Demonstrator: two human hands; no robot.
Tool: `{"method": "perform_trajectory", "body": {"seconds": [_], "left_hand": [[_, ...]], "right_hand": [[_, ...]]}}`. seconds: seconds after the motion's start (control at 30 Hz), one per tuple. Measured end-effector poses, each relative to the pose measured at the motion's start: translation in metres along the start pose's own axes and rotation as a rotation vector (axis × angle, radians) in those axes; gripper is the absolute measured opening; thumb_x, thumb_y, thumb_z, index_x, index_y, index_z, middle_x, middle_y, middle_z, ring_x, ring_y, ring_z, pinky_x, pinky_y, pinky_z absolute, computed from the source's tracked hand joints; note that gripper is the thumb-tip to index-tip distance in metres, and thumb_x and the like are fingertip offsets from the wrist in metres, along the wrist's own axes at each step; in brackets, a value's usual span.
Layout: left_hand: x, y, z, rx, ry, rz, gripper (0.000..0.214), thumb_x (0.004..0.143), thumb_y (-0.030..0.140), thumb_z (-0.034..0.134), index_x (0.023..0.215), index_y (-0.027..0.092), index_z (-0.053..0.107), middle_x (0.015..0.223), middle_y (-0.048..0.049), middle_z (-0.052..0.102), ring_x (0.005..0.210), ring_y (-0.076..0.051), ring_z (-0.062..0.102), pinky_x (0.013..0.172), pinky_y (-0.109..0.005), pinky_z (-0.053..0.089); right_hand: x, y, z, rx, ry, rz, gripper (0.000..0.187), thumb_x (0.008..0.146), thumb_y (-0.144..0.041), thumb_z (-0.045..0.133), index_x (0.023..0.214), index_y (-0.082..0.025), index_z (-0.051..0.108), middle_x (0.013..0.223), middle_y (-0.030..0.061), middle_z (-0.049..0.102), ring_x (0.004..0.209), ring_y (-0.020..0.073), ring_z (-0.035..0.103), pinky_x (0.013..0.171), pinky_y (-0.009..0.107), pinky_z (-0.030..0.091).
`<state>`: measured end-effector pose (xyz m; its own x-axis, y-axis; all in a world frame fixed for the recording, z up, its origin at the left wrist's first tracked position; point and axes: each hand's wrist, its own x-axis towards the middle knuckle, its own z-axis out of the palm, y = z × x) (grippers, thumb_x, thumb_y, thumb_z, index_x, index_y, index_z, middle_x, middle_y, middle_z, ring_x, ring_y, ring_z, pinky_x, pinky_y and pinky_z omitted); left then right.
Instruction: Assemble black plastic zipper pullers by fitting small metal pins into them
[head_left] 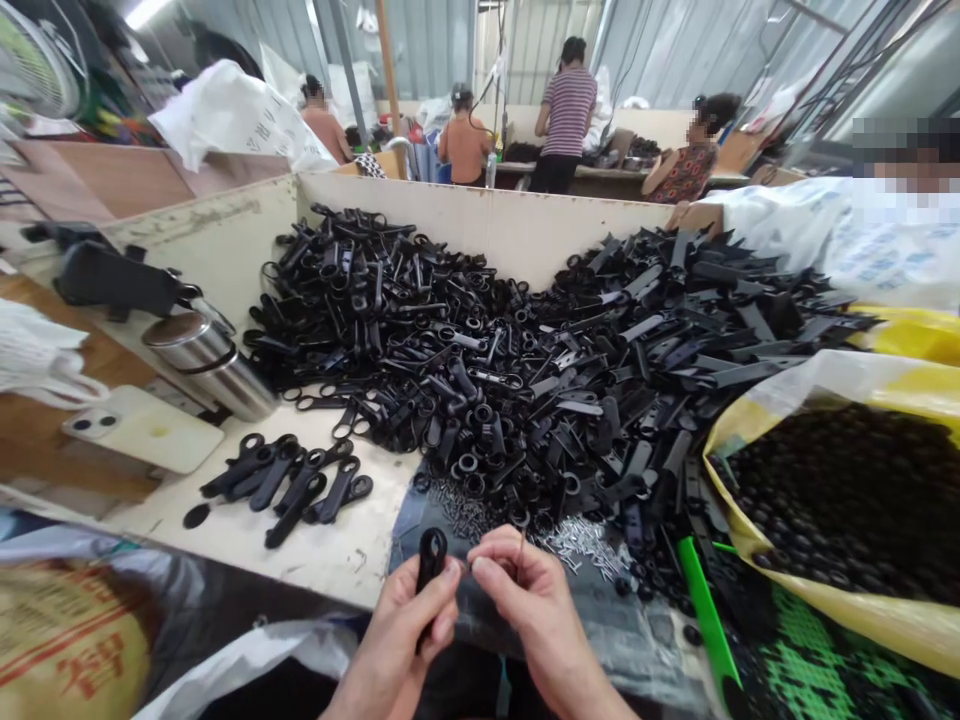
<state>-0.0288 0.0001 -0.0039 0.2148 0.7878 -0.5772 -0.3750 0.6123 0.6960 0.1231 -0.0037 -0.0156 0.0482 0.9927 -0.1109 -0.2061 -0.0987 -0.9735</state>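
At six o'clock, the left hand (421, 612) grips a black ringed part (430, 578) upright. Just beside it at three o'clock, the right hand (529, 592) is pinched closed, anything within too small to tell. Silver pins (589, 546) lie toward two o'clock from there, black parts (450, 390) heaped at twelve.

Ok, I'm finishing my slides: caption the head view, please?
Left hand holds a black ringed part, right hand beside it, near heaped black pieces.

A pale tabletop (334, 555) carries heaped black parts (360, 300), a steel flask (217, 365), a dark sheet (630, 640)
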Motion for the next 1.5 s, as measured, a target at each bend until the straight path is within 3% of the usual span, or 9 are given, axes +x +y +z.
{"method": "perform_trajectory", "body": {"seconds": [0.2, 0.43, 0.7, 0.8, 1.0, 1.23, 1.37, 1.5], "left_hand": [[-0.001, -0.008, -0.003, -0.064, 0.006, -0.001, 0.047, 0.069, 0.053, 0.091, 0.076, 0.018, 0.060, 0.044, 0.0109, 0.042, 0.045, -0.003, 0.022, 0.047, -0.019, 0.017], [-0.003, -0.009, 0.007, -0.139, 0.011, -0.063, 0.052, 0.060, 0.054, 0.095, 0.074, 0.017, 0.060, 0.044, 0.0107, 0.045, 0.041, -0.002, 0.023, 0.046, -0.019, 0.017], [-0.002, -0.012, 0.013, -0.019, 0.049, -0.032, 0.050, 0.064, 0.055, 0.092, 0.082, 0.015, 0.066, 0.044, 0.0127, 0.038, 0.044, -0.003, 0.019, 0.045, -0.018, 0.012], [-0.001, -0.016, 0.014, -0.041, 0.057, -0.055, 0.051, 0.062, 0.054, 0.093, 0.078, 0.017, 0.063, 0.045, 0.0132, 0.038, 0.043, -0.002, 0.018, 0.044, -0.018, 0.011], [-0.003, -0.016, 0.014, -0.193, -0.001, -0.231, 0.052, 0.057, 0.048, 0.097, 0.075, 0.019, 0.057, 0.043, 0.0138, 0.040, 0.039, -0.001, 0.020, 0.044, -0.018, 0.012], [-0.004, -0.009, 0.022, -0.319, 0.108, -0.367, 0.068, 0.040, 0.035, 0.104, 0.064, 0.022, 0.042, 0.041, 0.0141, 0.042, 0.038, -0.001, 0.026, 0.044, -0.017, 0.018], [-0.005, -0.011, 0.023, -0.333, 0.147, -0.385, 0.066, 0.045, 0.032, 0.103, 0.065, 0.023, 0.040, 0.042, 0.0135, 0.044, 0.039, -0.002, 0.029, 0.044, -0.018, 0.018], [-0.005, -0.016, 0.024, -0.312, 0.128, -0.372, 0.063, 0.049, 0.034, 0.101, 0.066, 0.023, 0.042, 0.043, 0.0130, 0.044, 0.040, -0.003, 0.032, 0.045, -0.019, 0.019]], "right_hand": [[-0.004, 0.008, 0.005, -0.019, -0.008, -0.027, 0.023, 0.088, -0.046, 0.078, 0.083, -0.023, 0.081, 0.085, 0.0016, 0.066, 0.078, 0.0173, 0.060, 0.071, 0.027, 0.046], [-0.008, 0.018, 0.007, -0.027, 0.050, -0.052, 0.023, 0.087, -0.045, 0.079, 0.083, -0.022, 0.079, 0.083, 0.0016, 0.066, 0.074, 0.0159, 0.060, 0.067, 0.024, 0.048], [-0.018, 0.020, -0.006, -0.119, 0.091, -0.002, 0.028, 0.087, -0.048, 0.078, 0.086, -0.020, 0.078, 0.077, 0.0032, 0.072, 0.066, 0.0165, 0.063, 0.063, 0.025, 0.049], [-0.018, 0.015, -0.012, -0.229, 0.086, -0.115, 0.022, 0.090, -0.041, 0.076, 0.080, -0.021, 0.079, 0.074, 0.0015, 0.070, 0.066, 0.0156, 0.062, 0.061, 0.023, 0.048], [-0.020, 0.007, -0.019, -0.352, 0.008, -0.307, 0.013, 0.094, -0.022, 0.070, 0.089, -0.025, 0.081, 0.078, 0.0006, 0.074, 0.069, 0.0150, 0.067, 0.063, 0.020, 0.051], [-0.021, 0.013, -0.028, -0.468, -0.037, -0.508, 0.021, 0.094, -0.011, 0.068, 0.105, -0.025, 0.079, 0.086, 0.0029, 0.074, 0.072, 0.0147, 0.070, 0.063, 0.021, 0.055], [-0.021, 0.013, -0.031, -0.570, -0.063, -0.604, 0.021, 0.095, -0.011, 0.068, 0.111, -0.022, 0.078, 0.088, 0.0051, 0.074, 0.070, 0.0149, 0.071, 0.058, 0.021, 0.056], [-0.021, 0.009, -0.032, -0.635, -0.050, -0.608, 0.016, 0.095, -0.013, 0.068, 0.106, -0.021, 0.077, 0.084, 0.0042, 0.073, 0.065, 0.0141, 0.068, 0.056, 0.021, 0.055]]}}
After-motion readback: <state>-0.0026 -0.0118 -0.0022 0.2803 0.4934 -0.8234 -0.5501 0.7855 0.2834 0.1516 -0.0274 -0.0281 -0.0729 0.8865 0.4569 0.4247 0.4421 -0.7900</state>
